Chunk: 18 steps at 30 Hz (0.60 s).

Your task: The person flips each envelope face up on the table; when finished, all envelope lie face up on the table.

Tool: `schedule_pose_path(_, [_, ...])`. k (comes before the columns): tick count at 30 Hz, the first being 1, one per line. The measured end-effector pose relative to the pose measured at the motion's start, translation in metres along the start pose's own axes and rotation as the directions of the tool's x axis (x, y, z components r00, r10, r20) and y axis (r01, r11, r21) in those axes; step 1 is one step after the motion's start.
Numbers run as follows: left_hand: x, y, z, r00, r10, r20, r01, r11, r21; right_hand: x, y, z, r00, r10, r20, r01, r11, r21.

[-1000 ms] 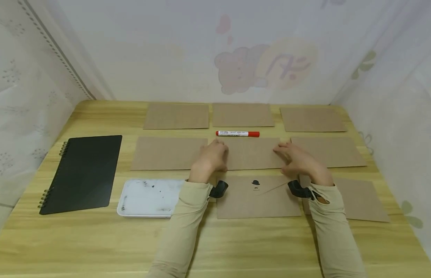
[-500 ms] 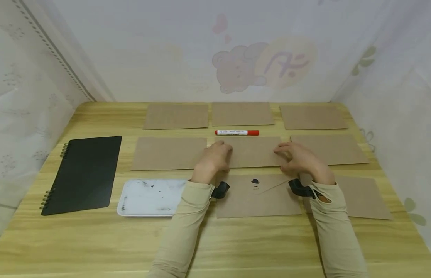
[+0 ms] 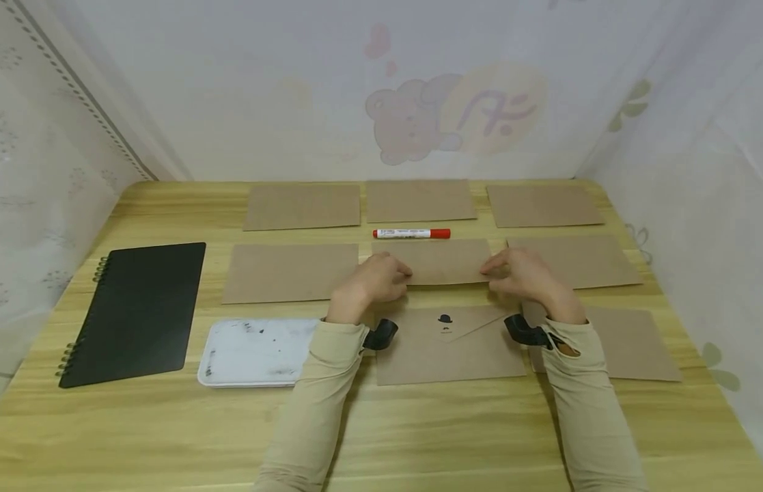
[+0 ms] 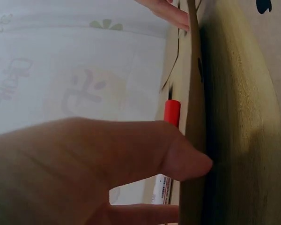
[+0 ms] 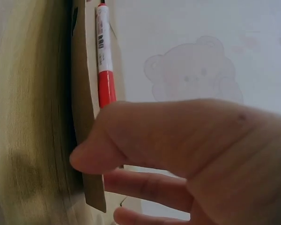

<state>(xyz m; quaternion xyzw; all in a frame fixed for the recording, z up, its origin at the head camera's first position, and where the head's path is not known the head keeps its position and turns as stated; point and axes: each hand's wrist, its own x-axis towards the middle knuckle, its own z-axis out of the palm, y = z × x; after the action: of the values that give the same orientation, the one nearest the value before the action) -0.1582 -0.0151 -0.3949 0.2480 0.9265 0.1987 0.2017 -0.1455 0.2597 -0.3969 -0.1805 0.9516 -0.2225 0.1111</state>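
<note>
In the head view, a brown kraft envelope (image 3: 449, 263) lies mid-table with its near edge lifted off the wood. My left hand (image 3: 375, 280) pinches its left end, thumb underneath and fingers on top. The right end is pinched the same way by my right hand (image 3: 525, 277). Both wrist views show the raised edge between thumb and fingers, with a dark printed mark on the underside. Just nearer, between my wrists, another envelope (image 3: 449, 362) shows a small black hat print and a slanting flap line. Beyond the held one lies a red-capped marker (image 3: 412, 234).
Several more brown envelopes lie in rows around, such as one on the left (image 3: 289, 273) and one at the back (image 3: 421, 201). A black spiral notebook (image 3: 135, 314) is at far left. The white smudged tray-like slab (image 3: 252, 352) lies beside my left forearm.
The near edge of the middle envelope has come up off the table, with both hands gripping its ends. The whole head view has shifted slightly.
</note>
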Motion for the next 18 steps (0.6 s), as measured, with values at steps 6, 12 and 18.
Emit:
schedule_pose_path(6, [-0.001,-0.003,-0.002,0.998,0.05,0.038,-0.048,0.997,-0.052,-0.002,0.0,-0.004,1.0,0.017,0.01,-0.017,0.996,0.085])
schedule_pose_path(12, [-0.004,-0.008,-0.006,0.994,0.075,0.08,-0.061,0.986,-0.158,-0.007,0.002,-0.009,1.0,-0.016,0.015,0.013,0.986,0.164])
schedule_pose_path(18, [-0.006,-0.01,-0.01,0.995,0.066,0.076,-0.048,0.976,-0.213,-0.012,0.002,-0.015,1.0,-0.005,0.023,0.0,0.977,0.213])
